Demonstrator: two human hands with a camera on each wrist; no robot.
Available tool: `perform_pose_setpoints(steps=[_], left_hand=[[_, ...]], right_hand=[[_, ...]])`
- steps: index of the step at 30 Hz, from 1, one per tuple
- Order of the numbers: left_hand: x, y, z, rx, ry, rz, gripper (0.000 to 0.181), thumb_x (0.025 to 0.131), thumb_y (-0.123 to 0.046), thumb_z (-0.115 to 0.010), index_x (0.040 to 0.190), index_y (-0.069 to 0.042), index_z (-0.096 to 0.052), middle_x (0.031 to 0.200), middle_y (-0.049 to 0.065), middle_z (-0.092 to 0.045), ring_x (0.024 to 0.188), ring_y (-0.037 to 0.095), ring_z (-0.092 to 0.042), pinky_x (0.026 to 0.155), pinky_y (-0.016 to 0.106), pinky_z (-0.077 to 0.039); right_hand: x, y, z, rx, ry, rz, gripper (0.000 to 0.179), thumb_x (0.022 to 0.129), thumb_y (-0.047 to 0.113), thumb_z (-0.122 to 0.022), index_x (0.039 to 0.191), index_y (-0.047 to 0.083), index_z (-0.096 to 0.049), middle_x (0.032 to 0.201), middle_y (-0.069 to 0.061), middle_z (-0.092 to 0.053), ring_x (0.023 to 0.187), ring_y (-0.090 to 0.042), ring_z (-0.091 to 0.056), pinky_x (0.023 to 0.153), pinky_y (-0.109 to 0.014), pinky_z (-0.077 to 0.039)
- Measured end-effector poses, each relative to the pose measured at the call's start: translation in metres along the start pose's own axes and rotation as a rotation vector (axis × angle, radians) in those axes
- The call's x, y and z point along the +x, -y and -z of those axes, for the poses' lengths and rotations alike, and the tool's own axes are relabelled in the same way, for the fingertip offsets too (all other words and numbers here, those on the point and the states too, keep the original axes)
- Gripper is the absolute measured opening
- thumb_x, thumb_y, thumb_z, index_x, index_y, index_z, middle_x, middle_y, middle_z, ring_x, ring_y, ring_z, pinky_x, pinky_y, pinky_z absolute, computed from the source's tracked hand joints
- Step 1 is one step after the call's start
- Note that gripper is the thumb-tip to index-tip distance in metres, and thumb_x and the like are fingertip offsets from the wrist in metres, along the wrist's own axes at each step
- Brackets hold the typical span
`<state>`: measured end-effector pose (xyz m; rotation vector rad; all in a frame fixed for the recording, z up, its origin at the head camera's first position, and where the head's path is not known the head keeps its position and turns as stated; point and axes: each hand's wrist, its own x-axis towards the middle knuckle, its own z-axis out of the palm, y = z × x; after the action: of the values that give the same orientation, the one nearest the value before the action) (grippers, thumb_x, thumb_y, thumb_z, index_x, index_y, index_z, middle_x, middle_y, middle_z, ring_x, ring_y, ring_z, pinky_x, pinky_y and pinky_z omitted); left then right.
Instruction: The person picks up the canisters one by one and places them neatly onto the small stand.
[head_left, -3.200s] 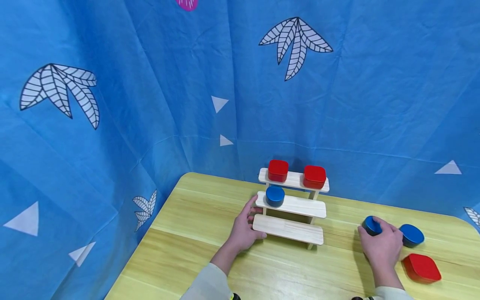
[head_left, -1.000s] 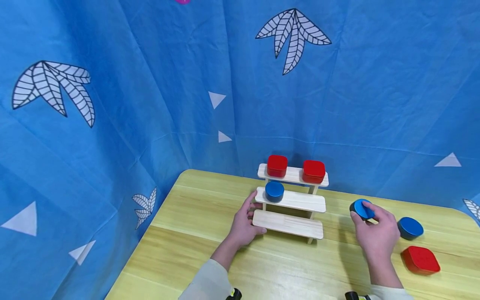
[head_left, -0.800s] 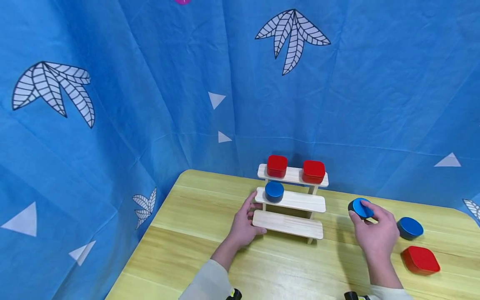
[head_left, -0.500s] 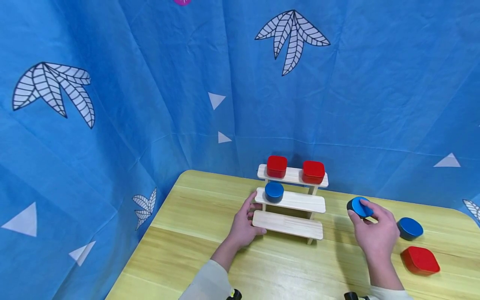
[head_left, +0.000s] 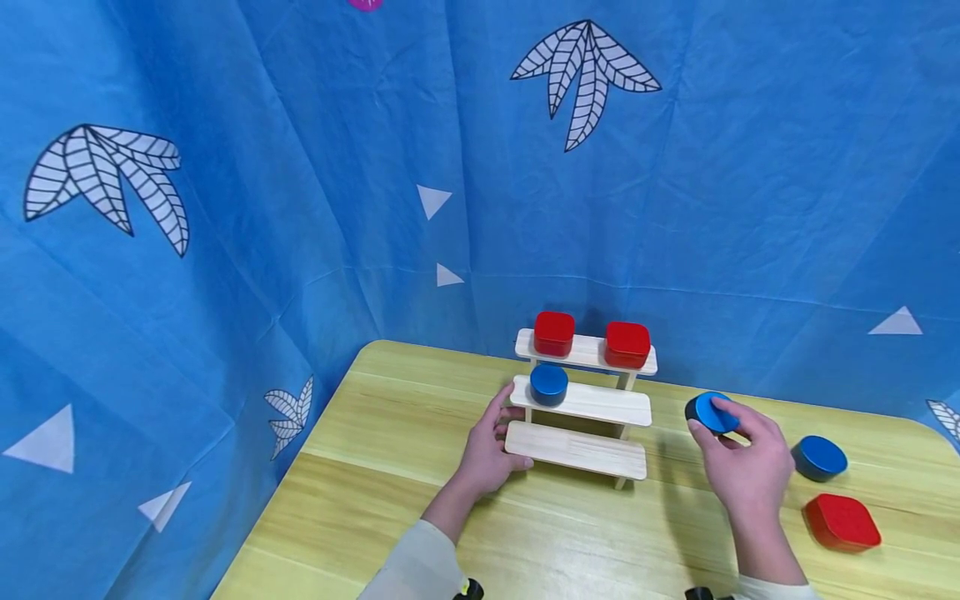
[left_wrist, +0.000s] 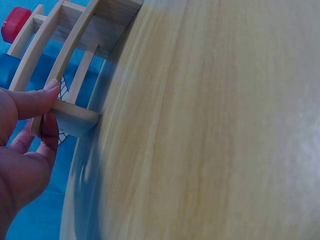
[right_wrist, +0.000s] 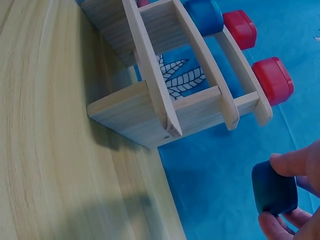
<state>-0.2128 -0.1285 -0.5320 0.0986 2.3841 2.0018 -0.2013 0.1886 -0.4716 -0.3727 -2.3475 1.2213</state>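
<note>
A small three-tier wooden shelf (head_left: 588, 454) stands towards the back of the table. My left hand (head_left: 487, 457) holds its left side; in the left wrist view the thumb (left_wrist: 42, 100) and fingers pinch the end of the lowest board. Two red rounded-square boxes (head_left: 554, 333) (head_left: 627, 343) sit on the top board, and a blue round box (head_left: 549, 384) is at the left of the middle one. To the right of the shelf, my right hand (head_left: 750, 467) grips another blue round box (head_left: 707, 411) between thumb and fingers, held above the table.
At the right of the table lie one more blue round box (head_left: 820, 458) and a red rounded-square box (head_left: 842, 522). A blue patterned cloth (head_left: 555, 208) hangs behind the table (head_left: 360, 450) and along its left side.
Since the earliest frame, my right hand has lifted the blue round box off the table and carried it left towards the shelf. My left hand has stayed on the shelf.
</note>
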Motion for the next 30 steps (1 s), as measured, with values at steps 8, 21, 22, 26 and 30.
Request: perform_pose_setpoints(steps=[8,21,22,26,30], left_hand=[[0.000,0.000,0.001,-0.003,0.000,-0.001,0.124,0.063,0.024,-0.081,0.154,-0.044,-0.031,0.128,0.001,-0.057,0.106,0.024,-0.059,0.079,0.033,-0.057],[0.000,0.000,0.001,0.003,0.004,0.005,0.126,0.063,0.025,-0.081,0.153,-0.048,-0.031,0.128,0.000,-0.057,0.105,0.023,-0.058,0.079,0.033,-0.057],[0.000,0.000,0.001,0.001,0.004,0.003,0.126,0.063,0.025,-0.081,0.153,-0.047,-0.031,0.128,0.000,-0.057,0.105,0.024,-0.058,0.079,0.033,-0.057],[0.000,0.000,0.001,-0.015,0.007,0.000,0.125,0.063,0.025,-0.081,0.153,-0.046,-0.031,0.128,0.000,-0.057,0.105,0.024,-0.058,0.079,0.034,-0.057],[0.000,-0.001,0.001,-0.024,0.009,0.002,0.125,0.062,0.025,-0.081,0.153,-0.046,-0.031,0.128,0.001,-0.057,0.105,0.024,-0.058,0.079,0.034,-0.057]], right_hand=[[-0.002,0.007,-0.003,0.042,0.025,0.004,0.047,0.083,0.011,-0.083,0.127,0.006,-0.070,0.130,-0.017,-0.058,0.109,-0.039,-0.058,0.065,0.000,-0.038],[-0.006,0.014,-0.009,0.092,0.052,0.051,0.045,0.081,0.007,-0.084,0.124,0.002,-0.071,0.128,-0.019,-0.059,0.110,-0.042,-0.058,0.066,-0.003,-0.042],[-0.007,0.015,-0.010,0.091,0.052,0.053,0.045,0.081,0.007,-0.084,0.123,0.002,-0.071,0.128,-0.019,-0.059,0.110,-0.041,-0.058,0.067,-0.003,-0.042],[-0.008,0.018,-0.012,0.083,0.060,0.060,0.045,0.080,0.006,-0.084,0.123,0.002,-0.071,0.128,-0.017,-0.060,0.111,-0.039,-0.058,0.068,-0.004,-0.043],[-0.009,0.021,-0.014,0.075,0.072,0.070,0.044,0.080,0.005,-0.084,0.122,0.002,-0.072,0.128,-0.016,-0.060,0.114,-0.036,-0.056,0.069,-0.005,-0.044]])
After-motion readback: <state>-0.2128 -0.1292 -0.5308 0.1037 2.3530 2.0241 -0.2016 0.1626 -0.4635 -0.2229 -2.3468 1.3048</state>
